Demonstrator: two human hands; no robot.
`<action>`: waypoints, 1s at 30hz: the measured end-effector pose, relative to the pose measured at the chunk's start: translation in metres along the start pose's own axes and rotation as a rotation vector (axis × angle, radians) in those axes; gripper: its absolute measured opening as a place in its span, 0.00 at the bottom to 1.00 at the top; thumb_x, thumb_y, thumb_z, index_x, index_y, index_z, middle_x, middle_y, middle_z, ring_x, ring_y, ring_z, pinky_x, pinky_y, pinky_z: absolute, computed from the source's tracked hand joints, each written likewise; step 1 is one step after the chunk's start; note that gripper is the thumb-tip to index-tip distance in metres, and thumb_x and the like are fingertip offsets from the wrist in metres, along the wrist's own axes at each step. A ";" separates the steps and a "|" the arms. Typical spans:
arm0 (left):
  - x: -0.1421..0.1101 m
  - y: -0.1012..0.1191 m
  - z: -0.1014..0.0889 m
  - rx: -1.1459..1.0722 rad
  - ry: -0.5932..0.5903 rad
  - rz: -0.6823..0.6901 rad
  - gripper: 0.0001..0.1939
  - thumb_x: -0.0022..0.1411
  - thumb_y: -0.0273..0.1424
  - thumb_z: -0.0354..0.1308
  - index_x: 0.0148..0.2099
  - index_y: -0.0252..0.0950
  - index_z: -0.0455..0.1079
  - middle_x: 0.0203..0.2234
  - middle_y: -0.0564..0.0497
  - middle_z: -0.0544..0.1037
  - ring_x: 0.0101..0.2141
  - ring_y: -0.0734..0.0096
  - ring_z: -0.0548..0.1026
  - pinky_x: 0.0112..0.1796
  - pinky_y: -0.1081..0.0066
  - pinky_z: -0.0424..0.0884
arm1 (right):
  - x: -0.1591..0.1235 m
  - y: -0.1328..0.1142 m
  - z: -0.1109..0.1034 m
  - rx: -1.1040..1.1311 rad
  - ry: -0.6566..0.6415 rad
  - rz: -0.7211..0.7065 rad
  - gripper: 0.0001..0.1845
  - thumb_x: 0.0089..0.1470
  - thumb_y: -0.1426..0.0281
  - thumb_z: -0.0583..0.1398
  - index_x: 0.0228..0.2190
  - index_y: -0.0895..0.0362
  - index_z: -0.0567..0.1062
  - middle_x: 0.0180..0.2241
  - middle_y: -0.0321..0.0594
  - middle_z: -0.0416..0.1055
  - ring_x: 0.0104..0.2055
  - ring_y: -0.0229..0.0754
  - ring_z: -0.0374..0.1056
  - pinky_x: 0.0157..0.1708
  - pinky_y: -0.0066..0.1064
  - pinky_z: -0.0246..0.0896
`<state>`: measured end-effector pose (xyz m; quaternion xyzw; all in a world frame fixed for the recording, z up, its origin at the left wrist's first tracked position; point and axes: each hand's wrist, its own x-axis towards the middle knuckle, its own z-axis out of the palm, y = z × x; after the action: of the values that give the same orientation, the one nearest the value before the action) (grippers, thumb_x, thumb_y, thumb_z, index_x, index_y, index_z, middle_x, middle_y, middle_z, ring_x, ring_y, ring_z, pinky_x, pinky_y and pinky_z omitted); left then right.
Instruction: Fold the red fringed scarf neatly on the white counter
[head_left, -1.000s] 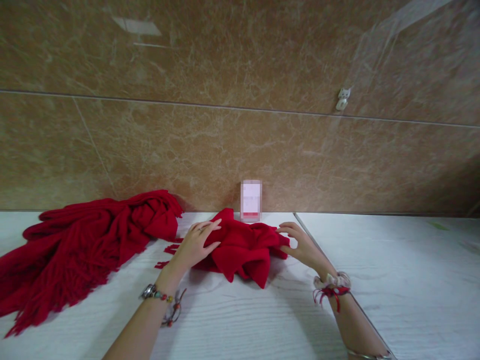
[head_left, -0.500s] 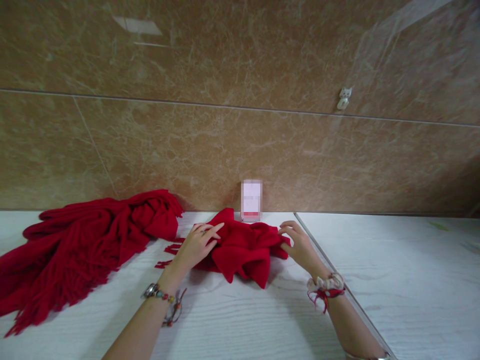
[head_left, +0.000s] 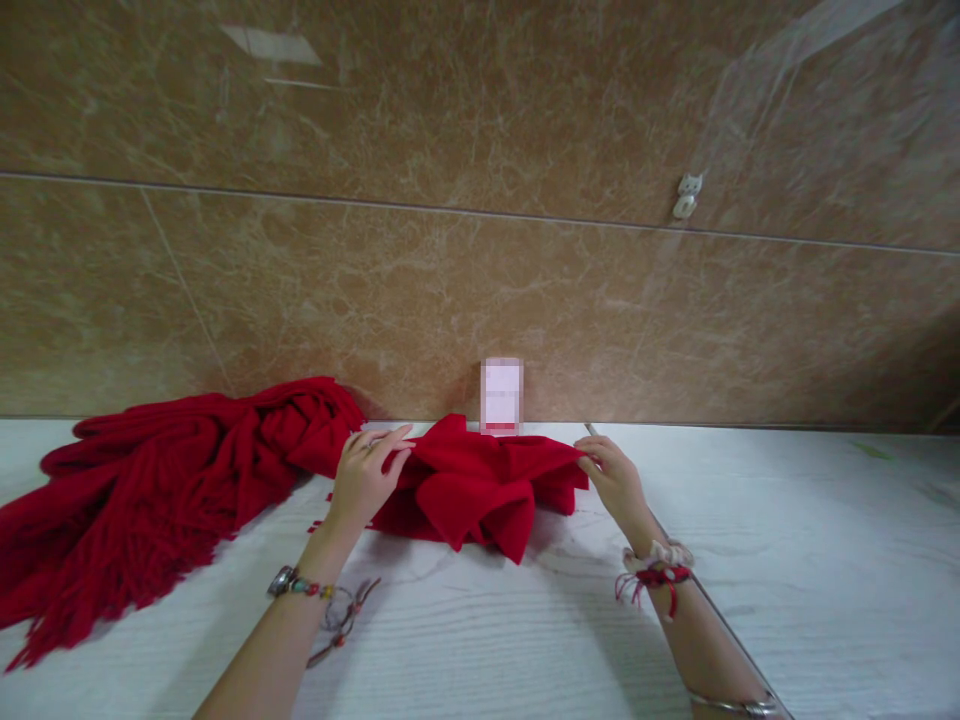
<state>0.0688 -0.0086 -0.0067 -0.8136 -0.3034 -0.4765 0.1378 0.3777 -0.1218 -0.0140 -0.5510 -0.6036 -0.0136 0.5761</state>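
Note:
A crumpled red cloth point(head_left: 480, 485) lies on the white wood-grain table point(head_left: 480, 640), close to the wall. My left hand point(head_left: 365, 475) pinches its left edge, fingers closed on the fabric. At the cloth's right edge my right hand point(head_left: 616, 475) grips the fabric and holds it slightly lifted. Between the two hands the cloth is stretched sideways, with a folded corner hanging toward me. Bead bracelets sit on my left wrist, and a red-and-white band circles my right wrist.
A large red fringed scarf point(head_left: 157, 490) is heaped on the table at the left, touching the wall. A small blurred card point(head_left: 501, 395) leans against the brown marble wall point(head_left: 480, 250). A white hook point(head_left: 686, 195) sticks to the wall. A table seam runs under my right arm.
Both hands moved outward and toward the wall, closing on the cloth's edges. The cloth went from a flat heap under my palms to being pulled wider and lifted.

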 end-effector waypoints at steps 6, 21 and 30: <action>0.003 -0.003 -0.010 -0.033 0.220 -0.338 0.13 0.57 0.32 0.48 0.44 0.35 0.66 0.27 0.50 0.75 0.34 0.65 0.71 0.40 0.65 0.65 | -0.001 0.012 -0.005 0.209 0.133 0.396 0.12 0.40 0.61 0.57 0.22 0.57 0.71 0.23 0.38 0.69 0.29 0.42 0.64 0.32 0.35 0.61; 0.001 -0.001 -0.005 -0.102 -0.249 0.020 0.22 0.53 0.24 0.45 0.52 0.38 0.59 0.38 0.50 0.73 0.43 0.65 0.66 0.47 0.62 0.59 | -0.010 -0.011 0.006 -0.267 -0.220 -0.143 0.14 0.42 0.71 0.59 0.36 0.50 0.74 0.46 0.43 0.59 0.49 0.48 0.55 0.46 0.45 0.57; -0.006 0.004 0.009 -0.063 -0.483 0.031 0.24 0.54 0.28 0.53 0.54 0.39 0.57 0.38 0.51 0.76 0.43 0.64 0.67 0.46 0.61 0.58 | -0.010 -0.013 0.014 -0.316 -0.173 -0.216 0.08 0.49 0.72 0.55 0.27 0.53 0.74 0.40 0.43 0.63 0.44 0.47 0.59 0.44 0.46 0.57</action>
<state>0.0754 -0.0093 -0.0163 -0.9123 -0.3001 -0.2752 0.0429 0.3572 -0.1244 -0.0179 -0.5657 -0.6967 -0.1227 0.4237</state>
